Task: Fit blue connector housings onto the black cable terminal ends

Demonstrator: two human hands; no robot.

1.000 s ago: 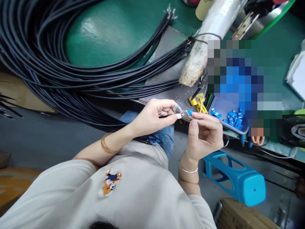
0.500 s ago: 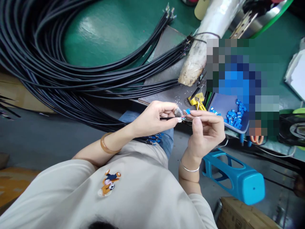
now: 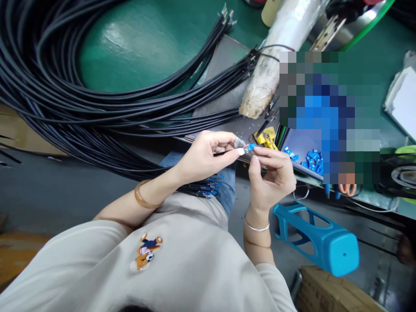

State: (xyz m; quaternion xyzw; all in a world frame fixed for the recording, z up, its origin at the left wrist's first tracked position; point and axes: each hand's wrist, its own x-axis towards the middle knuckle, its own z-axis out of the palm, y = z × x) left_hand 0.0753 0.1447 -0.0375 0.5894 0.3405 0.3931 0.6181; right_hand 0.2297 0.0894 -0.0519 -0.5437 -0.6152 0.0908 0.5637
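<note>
My left hand [image 3: 216, 151] is closed, pinching the end of a black cable [image 3: 220, 153] between thumb and fingers. Thin coloured wires [image 3: 246, 148] stick out of that end, and the fingertips on this hand have whitish coverings. Opposite it, the fingertips of my right hand [image 3: 272, 171] pinch a small blue connector [image 3: 251, 147] right at the wire tips. Whether the wires sit inside the connector is too small to tell. Below my left wrist, a bunch of cable ends with blue connectors [image 3: 209, 187] lies across my lap.
Long black cables [image 3: 136, 97] loop over the green table [image 3: 120, 47]. A yellow tool [image 3: 267, 138] lies just beyond my hands, beside a tray [image 3: 297, 141] of blue connectors. A wrapped white roll [image 3: 273, 65] stands behind. A blue stool [image 3: 321, 238] is at right; a pixelated patch hides part of the table.
My right hand has moved slightly left and up, bringing the blue connector against the wire ends. Before, the connector was just above them. My left hand keeps its pinch on the cable.
</note>
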